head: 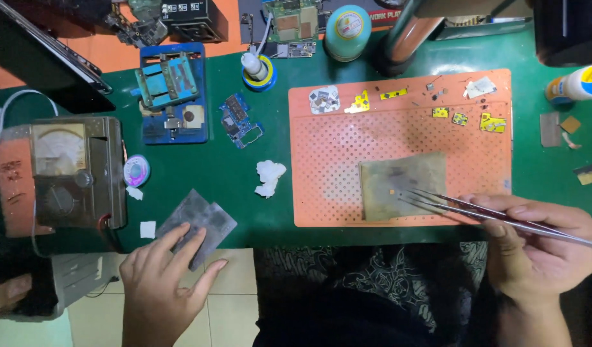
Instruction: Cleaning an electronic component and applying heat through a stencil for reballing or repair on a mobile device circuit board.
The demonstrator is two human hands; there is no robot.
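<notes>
My right hand [540, 247] grips a pair of metal tweezers [463, 207] at the lower right. The tips point left and rest over a small orange chip [391, 191] on a worn grey-brown pad [404, 185], which lies on the orange perforated work mat [328, 160]. At the table's front edge, my left hand [164, 283] lies with spread fingers on thin grey metal stencil sheets [199, 222].
On the green table lie a blue board holder [174, 93], a blue circuit board [239, 120], a white wad of tissue [269, 177], an old analog meter [74, 170], a solder wire spool [257, 71] and a teal jar [347, 29]. Small yellow parts [460, 117] lie along the mat's far edge.
</notes>
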